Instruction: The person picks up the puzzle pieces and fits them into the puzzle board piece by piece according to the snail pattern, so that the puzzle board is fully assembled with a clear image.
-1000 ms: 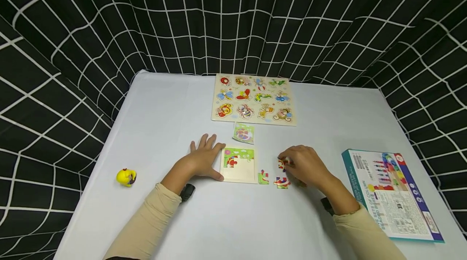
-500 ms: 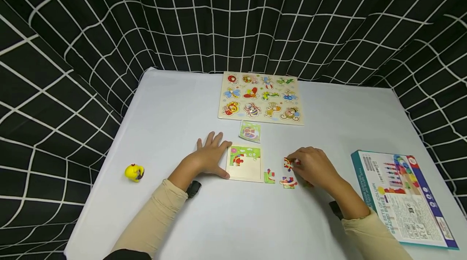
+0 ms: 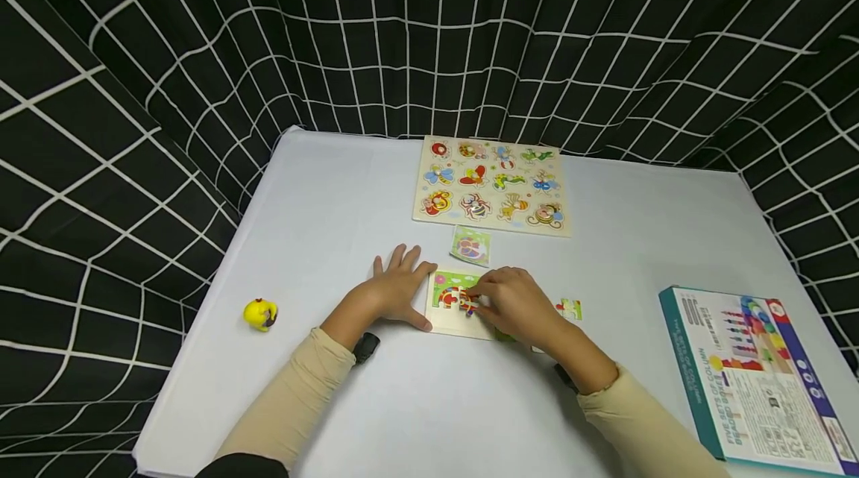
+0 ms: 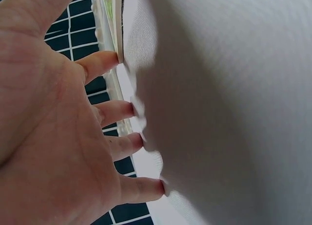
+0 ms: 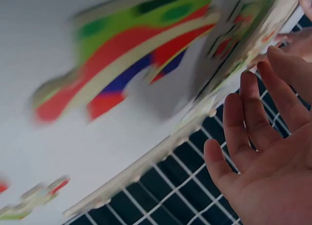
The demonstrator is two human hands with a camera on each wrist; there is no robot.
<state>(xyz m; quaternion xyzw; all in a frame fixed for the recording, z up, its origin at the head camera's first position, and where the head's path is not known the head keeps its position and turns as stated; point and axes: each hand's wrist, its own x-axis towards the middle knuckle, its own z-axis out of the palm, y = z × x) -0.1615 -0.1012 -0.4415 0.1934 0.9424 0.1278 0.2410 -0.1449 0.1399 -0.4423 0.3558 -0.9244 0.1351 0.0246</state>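
My right hand [image 3: 520, 306] pinches a red puzzle piece [image 3: 467, 303] over the middle of the square puzzle tray [image 3: 451, 322]. My left hand [image 3: 392, 291] is spread wide, thumb and forefinger at the tray's left edge. Beyond the tray lies a picture card [image 3: 471, 247]; near the table's [image 3: 429, 403] far edge, an insect board [image 3: 494, 221]; toward its left edge, a yellow toy [image 3: 258, 314]; by its right edge, a box [image 3: 758, 396].

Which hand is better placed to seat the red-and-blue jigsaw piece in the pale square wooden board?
Probably the right hand: it pinches the jigsaw piece over the wooden board. The left hand is spread at the board's left edge, better for steadying it.
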